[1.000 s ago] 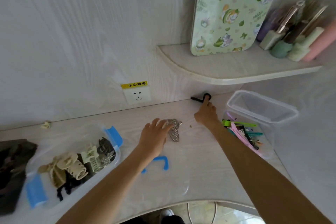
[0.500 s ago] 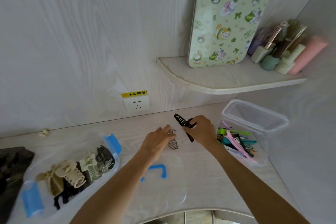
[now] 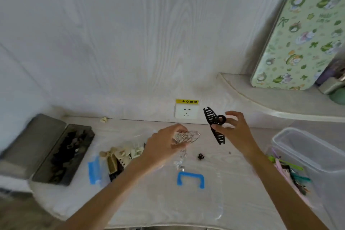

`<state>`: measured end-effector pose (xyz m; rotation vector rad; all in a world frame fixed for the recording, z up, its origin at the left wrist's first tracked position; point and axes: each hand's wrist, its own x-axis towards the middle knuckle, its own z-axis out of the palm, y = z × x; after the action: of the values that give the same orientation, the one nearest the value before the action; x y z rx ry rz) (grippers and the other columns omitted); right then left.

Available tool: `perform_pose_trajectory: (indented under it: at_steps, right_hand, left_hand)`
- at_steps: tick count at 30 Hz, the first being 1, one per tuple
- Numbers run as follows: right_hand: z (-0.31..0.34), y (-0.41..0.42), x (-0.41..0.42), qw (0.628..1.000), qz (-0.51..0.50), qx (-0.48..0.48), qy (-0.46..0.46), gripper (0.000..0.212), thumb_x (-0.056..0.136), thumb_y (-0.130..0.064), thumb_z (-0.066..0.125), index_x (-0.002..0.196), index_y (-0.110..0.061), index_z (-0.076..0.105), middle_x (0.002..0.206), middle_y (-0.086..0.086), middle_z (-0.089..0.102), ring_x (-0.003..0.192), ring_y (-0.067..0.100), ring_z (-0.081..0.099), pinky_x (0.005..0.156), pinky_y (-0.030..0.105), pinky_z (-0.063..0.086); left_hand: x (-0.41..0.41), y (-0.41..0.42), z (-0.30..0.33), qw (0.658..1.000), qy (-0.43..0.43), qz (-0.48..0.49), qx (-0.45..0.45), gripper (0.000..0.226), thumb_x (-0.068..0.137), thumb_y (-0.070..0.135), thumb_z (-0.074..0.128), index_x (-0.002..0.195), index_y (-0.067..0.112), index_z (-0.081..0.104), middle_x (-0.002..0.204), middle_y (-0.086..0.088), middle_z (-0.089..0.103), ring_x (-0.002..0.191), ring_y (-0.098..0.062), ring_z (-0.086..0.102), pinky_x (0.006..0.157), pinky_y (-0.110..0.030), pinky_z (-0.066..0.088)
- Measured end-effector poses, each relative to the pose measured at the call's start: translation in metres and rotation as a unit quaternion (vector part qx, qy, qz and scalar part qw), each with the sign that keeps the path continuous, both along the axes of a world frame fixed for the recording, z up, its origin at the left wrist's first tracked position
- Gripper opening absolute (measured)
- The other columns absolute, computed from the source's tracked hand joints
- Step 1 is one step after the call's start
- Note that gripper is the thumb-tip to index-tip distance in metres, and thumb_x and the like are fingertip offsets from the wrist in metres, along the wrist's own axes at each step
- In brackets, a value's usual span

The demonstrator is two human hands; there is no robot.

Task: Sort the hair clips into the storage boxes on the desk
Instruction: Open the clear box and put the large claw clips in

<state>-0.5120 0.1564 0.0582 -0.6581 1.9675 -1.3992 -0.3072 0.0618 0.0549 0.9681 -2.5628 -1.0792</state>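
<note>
A: Where's the right hand?
B: Raised just right of the wall socket, thumb and fingers pinching the long black clip.
A: And the left hand?
B: Below the socket, above the table, fingers curled round the silver filigree clip.

wall: pale woodgrain | socket: white | shelf: curved corner | desk: pale

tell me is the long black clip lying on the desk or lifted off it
Lifted. The right hand pinches the long black clip by its ring end, above the desk.
</note>
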Motion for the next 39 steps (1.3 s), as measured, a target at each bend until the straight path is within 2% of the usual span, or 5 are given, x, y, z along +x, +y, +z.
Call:
perform_pose_trajectory:
  at_steps: [9,17,30,36,39]
  right_hand:
    - [0.003,-0.052,0.058,0.99,0.135,0.011,-0.044,0.038,0.072,-0.008,0.078,0.106,-0.012,0.062,0.102,0.004,0.064,0.077,0.007,0.063,0.061,0.008,0.048]
    - [0.001,-0.051,0.052,0.983,0.057,0.002,-0.175,0.042,0.078,-0.01,0.072,0.112,-0.007,0.048,0.112,0.013,0.063,0.089,0.018,0.065,0.066,0.024,0.049]
    - [0.005,-0.034,0.028,0.985,0.11,0.073,-0.107,0.041,0.076,-0.031,0.074,0.11,-0.012,0.062,0.08,0.0,0.056,0.068,0.012,0.048,0.064,0.022,0.042]
    - [-0.003,-0.073,0.099,0.948,0.304,0.053,0.08,0.026,0.082,-0.029,0.069,0.103,-0.019,0.055,0.085,-0.01,0.055,0.076,0.003,0.055,0.062,0.007,0.042]
    - [-0.017,-0.095,0.131,0.817,0.447,-0.021,0.365,0.026,0.082,-0.029,0.068,0.104,-0.022,0.058,0.1,-0.005,0.05,0.095,0.012,0.049,0.084,0.023,0.042]
  left_hand:
    - [0.103,-0.029,0.024,0.984,0.0,0.167,0.064,0.031,0.083,0.04,0.065,0.112,0.032,0.056,0.112,0.029,0.054,0.071,0.001,0.068,0.071,-0.031,0.057]
    - [0.079,-0.012,-0.041,0.975,-0.185,0.09,-0.085,0.039,0.082,0.046,0.063,0.114,0.028,0.053,0.111,0.006,0.06,0.099,-0.014,0.058,0.079,-0.028,0.041]
    - [0.087,-0.028,-0.052,0.96,-0.273,0.025,-0.056,0.039,0.081,0.04,0.067,0.119,0.034,0.059,0.119,0.01,0.062,0.108,-0.015,0.054,0.089,-0.031,0.039]
    - [0.105,-0.031,-0.038,0.977,-0.199,0.063,-0.033,0.037,0.086,0.042,0.06,0.123,0.037,0.055,0.124,0.017,0.06,0.098,-0.003,0.061,0.091,-0.025,0.044]
    - [0.132,-0.034,-0.026,0.977,-0.148,0.144,-0.054,0.024,0.089,0.044,0.055,0.112,0.039,0.059,0.11,0.025,0.063,0.085,0.007,0.06,0.074,-0.023,0.054]
